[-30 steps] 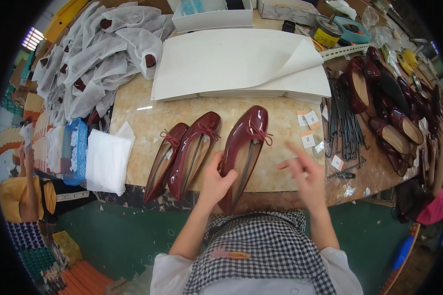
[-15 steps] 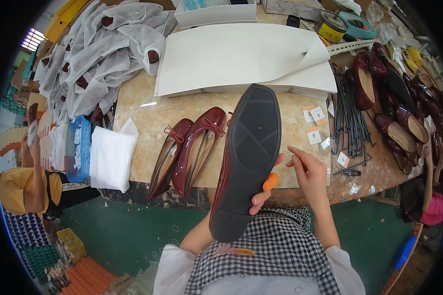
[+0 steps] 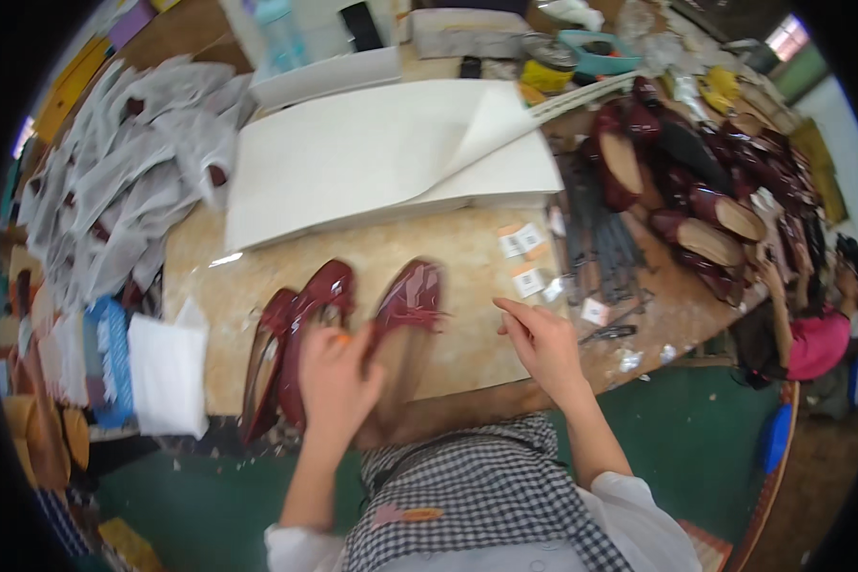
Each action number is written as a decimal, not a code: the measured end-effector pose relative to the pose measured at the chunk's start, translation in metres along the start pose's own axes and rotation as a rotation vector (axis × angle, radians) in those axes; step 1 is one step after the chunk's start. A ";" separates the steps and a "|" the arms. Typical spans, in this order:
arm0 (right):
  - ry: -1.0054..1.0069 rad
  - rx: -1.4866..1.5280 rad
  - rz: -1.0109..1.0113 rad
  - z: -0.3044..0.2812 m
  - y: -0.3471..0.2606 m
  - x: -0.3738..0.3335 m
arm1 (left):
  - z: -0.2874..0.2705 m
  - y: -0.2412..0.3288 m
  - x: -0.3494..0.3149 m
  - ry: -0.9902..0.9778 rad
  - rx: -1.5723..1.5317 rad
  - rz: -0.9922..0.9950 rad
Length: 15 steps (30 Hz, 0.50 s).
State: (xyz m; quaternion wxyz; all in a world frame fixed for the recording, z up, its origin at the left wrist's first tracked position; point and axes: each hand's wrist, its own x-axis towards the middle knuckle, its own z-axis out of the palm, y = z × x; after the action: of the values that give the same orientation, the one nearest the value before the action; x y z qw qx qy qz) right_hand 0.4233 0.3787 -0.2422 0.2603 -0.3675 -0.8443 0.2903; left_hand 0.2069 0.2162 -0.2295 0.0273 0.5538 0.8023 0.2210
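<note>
Three dark red patent ballet flats lie on the table before me. The left flat (image 3: 265, 367) and middle flat (image 3: 322, 286) sit close together; the right flat (image 3: 412, 297) stands apart, its toe bow and insole visible though blurred. My left hand (image 3: 338, 386) is over the gap between the middle and right flats, an orange cover on one finger. Motion smears its fingers, and I cannot tell whether it grips a shoe. My right hand (image 3: 543, 348) hovers to the right of them, index finger stretched out and nothing in it.
White paper sheets (image 3: 353, 162) cover a stack behind the flats. Small tags (image 3: 527, 281) and dark thin rods (image 3: 605, 248) lie at right, beside piled red shoes (image 3: 710, 238). At left are wrapped shoes (image 3: 143, 153) and folded white cloth (image 3: 167, 372). A person in pink (image 3: 820, 343) works far right.
The flat held sole-up in my left hand is now down on the table, upper side up. My left hand has moved left over the shoes. The whole view has shifted.
</note>
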 end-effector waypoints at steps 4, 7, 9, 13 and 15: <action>0.197 -0.186 -0.063 -0.048 0.035 0.046 | -0.020 -0.037 -0.015 -0.044 0.250 -0.127; 0.431 -0.266 -0.119 -0.090 0.087 0.101 | -0.029 -0.076 -0.035 -0.063 0.107 -0.216; 0.541 -0.315 0.017 -0.111 0.140 0.138 | -0.039 -0.096 -0.046 0.010 0.201 -0.250; 0.223 0.179 0.467 -0.153 0.297 0.159 | -0.038 -0.147 -0.034 0.085 0.167 -0.284; 0.080 0.674 0.519 -0.096 0.214 0.176 | -0.064 -0.174 -0.083 0.142 0.332 -0.386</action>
State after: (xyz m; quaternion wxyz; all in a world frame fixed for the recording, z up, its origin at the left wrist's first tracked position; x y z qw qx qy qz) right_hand 0.4816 0.6637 -0.2814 0.3169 -0.4732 -0.5710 0.5912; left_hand 0.0676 0.0699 -0.2556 -0.0785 0.3705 0.9183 0.1154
